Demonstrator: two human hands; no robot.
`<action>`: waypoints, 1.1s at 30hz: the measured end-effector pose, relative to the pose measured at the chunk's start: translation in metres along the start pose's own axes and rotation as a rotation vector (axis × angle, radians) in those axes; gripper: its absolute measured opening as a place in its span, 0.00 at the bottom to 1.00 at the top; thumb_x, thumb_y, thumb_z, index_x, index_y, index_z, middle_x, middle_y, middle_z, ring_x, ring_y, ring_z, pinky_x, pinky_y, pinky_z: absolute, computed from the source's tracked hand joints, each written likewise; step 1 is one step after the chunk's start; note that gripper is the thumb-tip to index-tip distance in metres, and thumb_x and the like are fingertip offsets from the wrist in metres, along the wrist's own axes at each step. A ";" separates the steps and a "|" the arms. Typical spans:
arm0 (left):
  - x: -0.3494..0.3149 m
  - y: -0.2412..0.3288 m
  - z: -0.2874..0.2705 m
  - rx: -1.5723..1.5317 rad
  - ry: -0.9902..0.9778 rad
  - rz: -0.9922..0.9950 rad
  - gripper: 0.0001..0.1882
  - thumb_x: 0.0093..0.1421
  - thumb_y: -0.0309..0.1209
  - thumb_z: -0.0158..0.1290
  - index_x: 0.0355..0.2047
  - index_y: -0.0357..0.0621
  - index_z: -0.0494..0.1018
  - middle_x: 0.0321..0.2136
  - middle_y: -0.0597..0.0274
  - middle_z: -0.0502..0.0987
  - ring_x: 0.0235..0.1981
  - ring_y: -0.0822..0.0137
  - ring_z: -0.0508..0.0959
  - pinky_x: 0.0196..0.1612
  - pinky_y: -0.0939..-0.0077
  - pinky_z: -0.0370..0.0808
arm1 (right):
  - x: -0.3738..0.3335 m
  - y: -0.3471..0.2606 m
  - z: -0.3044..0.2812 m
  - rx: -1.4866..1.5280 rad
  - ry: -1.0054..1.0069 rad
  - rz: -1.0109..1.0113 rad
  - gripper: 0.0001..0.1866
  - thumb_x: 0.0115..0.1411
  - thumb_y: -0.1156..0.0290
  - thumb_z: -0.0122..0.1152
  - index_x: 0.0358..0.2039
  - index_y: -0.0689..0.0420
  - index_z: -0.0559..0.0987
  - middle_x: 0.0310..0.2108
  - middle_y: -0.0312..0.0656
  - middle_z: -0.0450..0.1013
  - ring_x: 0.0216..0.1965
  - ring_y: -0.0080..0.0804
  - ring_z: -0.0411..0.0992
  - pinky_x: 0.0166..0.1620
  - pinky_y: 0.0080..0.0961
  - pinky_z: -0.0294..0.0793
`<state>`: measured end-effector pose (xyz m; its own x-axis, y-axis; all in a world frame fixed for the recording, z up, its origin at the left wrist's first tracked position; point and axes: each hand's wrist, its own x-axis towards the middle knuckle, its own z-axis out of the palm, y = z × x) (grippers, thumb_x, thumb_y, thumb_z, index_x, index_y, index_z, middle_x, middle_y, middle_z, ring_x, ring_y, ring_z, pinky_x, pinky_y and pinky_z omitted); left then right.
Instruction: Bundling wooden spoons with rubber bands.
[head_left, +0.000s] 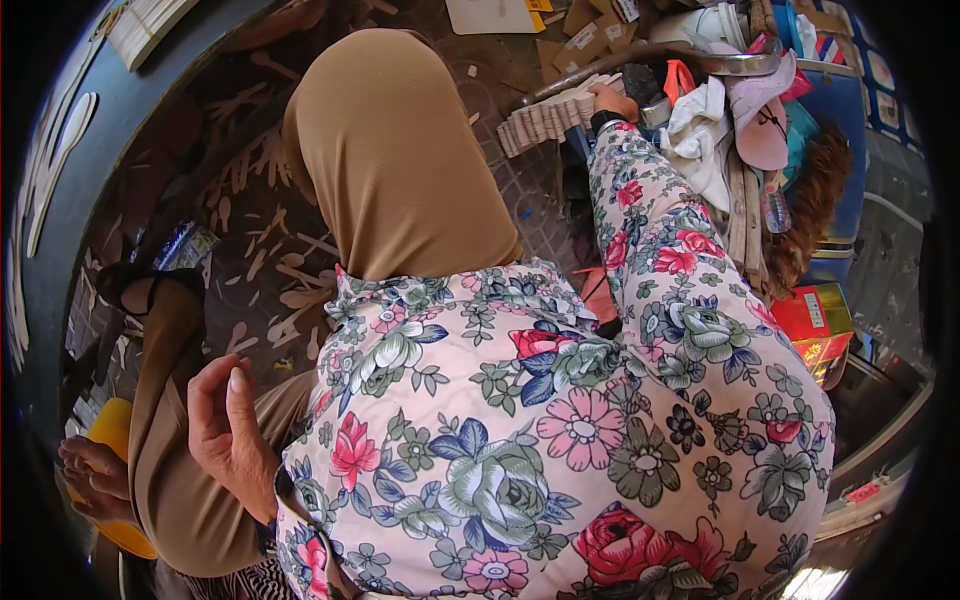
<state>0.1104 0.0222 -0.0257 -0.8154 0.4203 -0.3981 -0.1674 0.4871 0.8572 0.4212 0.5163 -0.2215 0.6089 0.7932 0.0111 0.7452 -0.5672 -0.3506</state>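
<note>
Upper right, bottle (pixel 776 212), right hand (pixel 613 103) touching sticks (pixel 558 116)

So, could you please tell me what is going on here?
A person in a floral top has the right hand out at the end of a row of pale wooden pieces; whether it grips them is hard to tell. The left hand is loosely curled, with nothing visible in it. Wooden spoons lie scattered on the ground.
</note>
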 end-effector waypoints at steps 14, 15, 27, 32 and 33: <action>-0.003 -0.001 -0.001 0.037 -0.019 -0.029 0.06 0.62 0.24 0.53 0.39 0.35 0.74 0.33 0.63 0.75 0.36 0.75 0.72 0.44 0.83 0.67 | -0.004 0.011 0.003 -0.038 0.004 -0.012 0.39 0.37 0.45 0.71 0.41 0.67 0.80 0.48 0.57 0.73 0.51 0.46 0.72 0.56 0.32 0.69; -0.003 -0.001 -0.001 0.029 -0.028 -0.029 0.06 0.62 0.25 0.53 0.39 0.36 0.74 0.33 0.64 0.75 0.36 0.75 0.72 0.44 0.83 0.67 | -0.004 0.012 0.002 -0.038 -0.010 -0.011 0.40 0.38 0.43 0.70 0.41 0.66 0.80 0.48 0.57 0.74 0.51 0.45 0.72 0.56 0.32 0.69; 0.002 -0.001 -0.004 -0.003 -0.053 0.017 0.06 0.62 0.25 0.53 0.38 0.35 0.73 0.33 0.65 0.74 0.36 0.77 0.71 0.43 0.85 0.67 | -0.044 0.029 -0.024 0.061 -0.058 -0.140 0.50 0.55 0.29 0.38 0.46 0.71 0.76 0.50 0.65 0.69 0.56 0.53 0.67 0.59 0.39 0.61; 0.009 -0.012 0.000 -0.060 -0.082 0.089 0.05 0.60 0.21 0.53 0.36 0.33 0.72 0.31 0.63 0.72 0.34 0.76 0.72 0.40 0.84 0.69 | -0.010 0.119 0.007 0.247 -0.033 0.117 0.41 0.61 0.35 0.41 0.40 0.69 0.76 0.29 0.53 0.75 0.22 0.42 0.75 0.21 0.34 0.73; 0.007 -0.011 -0.005 -0.008 -0.066 0.139 0.05 0.59 0.21 0.53 0.35 0.32 0.72 0.31 0.62 0.72 0.34 0.75 0.72 0.39 0.83 0.70 | -0.035 0.115 0.006 0.236 -0.133 0.158 0.39 0.61 0.36 0.42 0.40 0.67 0.76 0.28 0.52 0.75 0.22 0.41 0.74 0.21 0.33 0.72</action>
<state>0.1036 0.0157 -0.0360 -0.7926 0.5331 -0.2961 -0.0601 0.4149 0.9079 0.4837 0.4243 -0.2673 0.6597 0.7301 -0.1780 0.5509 -0.6309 -0.5463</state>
